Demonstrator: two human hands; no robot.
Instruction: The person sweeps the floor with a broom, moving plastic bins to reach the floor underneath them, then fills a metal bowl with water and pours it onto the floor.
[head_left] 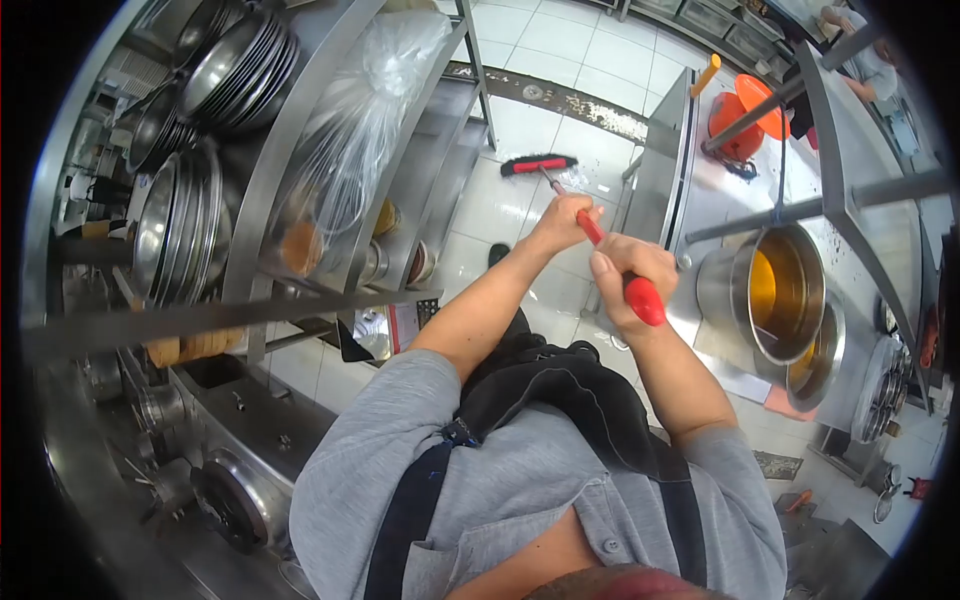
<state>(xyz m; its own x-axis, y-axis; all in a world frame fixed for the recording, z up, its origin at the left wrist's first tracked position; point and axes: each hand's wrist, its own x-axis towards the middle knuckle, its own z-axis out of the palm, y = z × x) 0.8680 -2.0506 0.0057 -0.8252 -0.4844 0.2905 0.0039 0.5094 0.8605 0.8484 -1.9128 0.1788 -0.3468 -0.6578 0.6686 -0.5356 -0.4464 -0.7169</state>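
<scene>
Both of my hands grip a broom with a red handle. My left hand (563,222) is closed around the lower part of the red grip. Nearer my chest, my right hand (636,275) wraps the grip just below its rounded red end. The broom (540,164) has a red head with dark bristles, which rests on the white tiled floor (495,205) ahead of me. Small dark bits lie on the tiles near the bristles.
Metal shelving (300,150) with stacked pans (240,70) and a clear plastic bag (385,100) stands on my left. A steel table on my right holds a large pot (790,290) and an orange-red bucket (735,125). A drain channel (580,105) crosses the floor ahead.
</scene>
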